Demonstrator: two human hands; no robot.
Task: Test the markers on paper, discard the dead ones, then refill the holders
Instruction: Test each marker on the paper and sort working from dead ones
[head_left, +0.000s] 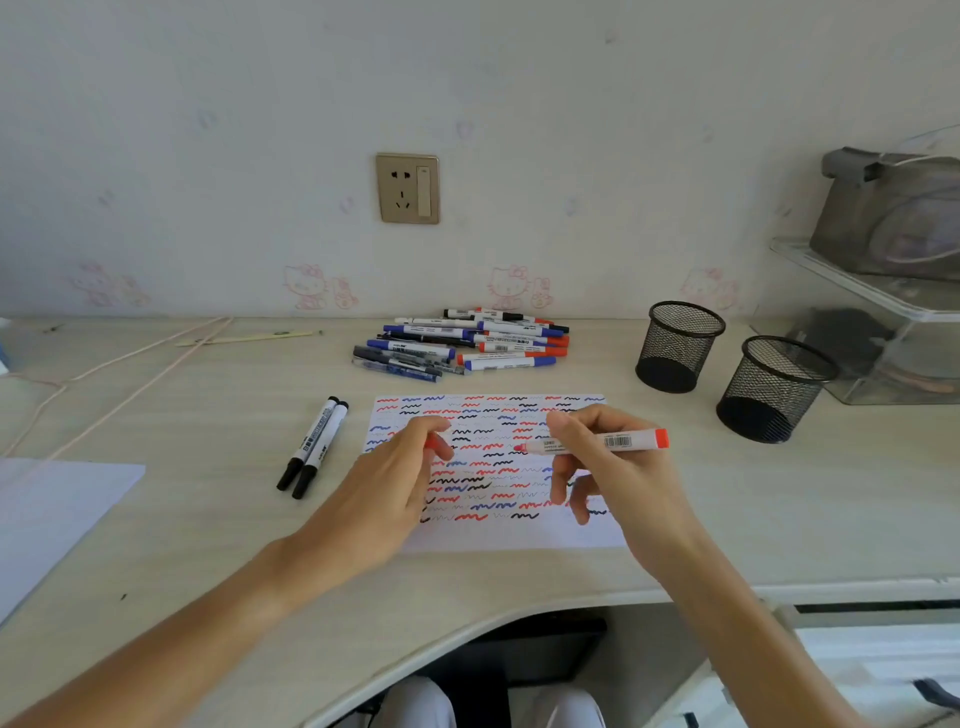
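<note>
Pale desk (208, 519), papered wall (208, 104) w/ outlet (408, 189)

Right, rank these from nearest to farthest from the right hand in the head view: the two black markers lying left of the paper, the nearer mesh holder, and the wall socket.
From the right hand:
1. Nearer mesh holder, to its right on the desk.
2. Two black markers, left, beyond the scribbled paper.
3. Wall socket, up on the wall behind the desk.

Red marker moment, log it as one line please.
step: testing | right hand: holds uncapped red marker | left hand: holds red cap | paper: scribbled | holders: empty
</note>
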